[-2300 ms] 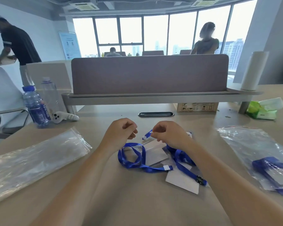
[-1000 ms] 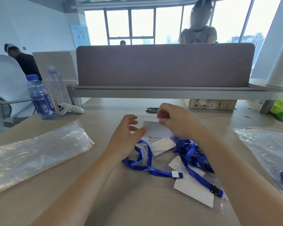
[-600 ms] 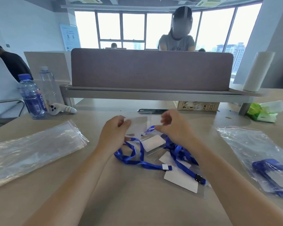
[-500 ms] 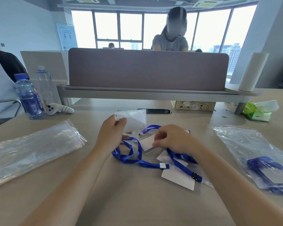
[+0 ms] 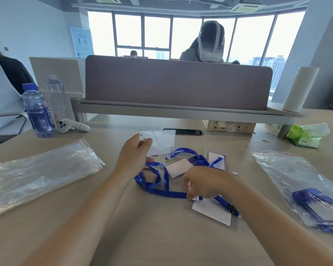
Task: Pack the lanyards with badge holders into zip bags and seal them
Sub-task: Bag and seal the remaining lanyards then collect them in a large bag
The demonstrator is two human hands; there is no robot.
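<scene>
- While the left hand [image 5: 135, 158] pinches 1 clear badge holder [image 5: 160, 142] by its left corner and holds it tilted off the desk just above centre frame, the step in hand looks like sorting 1 set out of the pile, not bagging yet.
- Below it, the blue lanyards [image 5: 156, 186] lie tangled at centre frame with 2 more card holders [image 5: 178, 167] among the loops (a 3rd white piece shows at the right of the tangle).
- At lower centre, the right hand [image 5: 204, 184] is curled down on the strap near its white end tab, apparently pinching it; the 2 hands are apart.
- My read of the next move: free 1 strap from the knot, pair it with the lifted holder, then reach for an empty bag.
- Empty zip bags [image 5: 40, 173] are stacked at the left of the frame; a filled zip bag [image 5: 300, 189] with blue lanyards inside lies at the right, so some packing is done.
- Against 1.0 s ago, when both hands were at the holder, only the left has it now; since 0.5 s ago the right has dropped from mid-pile to the pile's near edge.
- Farther out, a water bottle [image 5: 38, 110] stands at upper left and a green tissue pack [image 5: 304, 137] sits at the right on the desk [image 5: 161, 242].
</scene>
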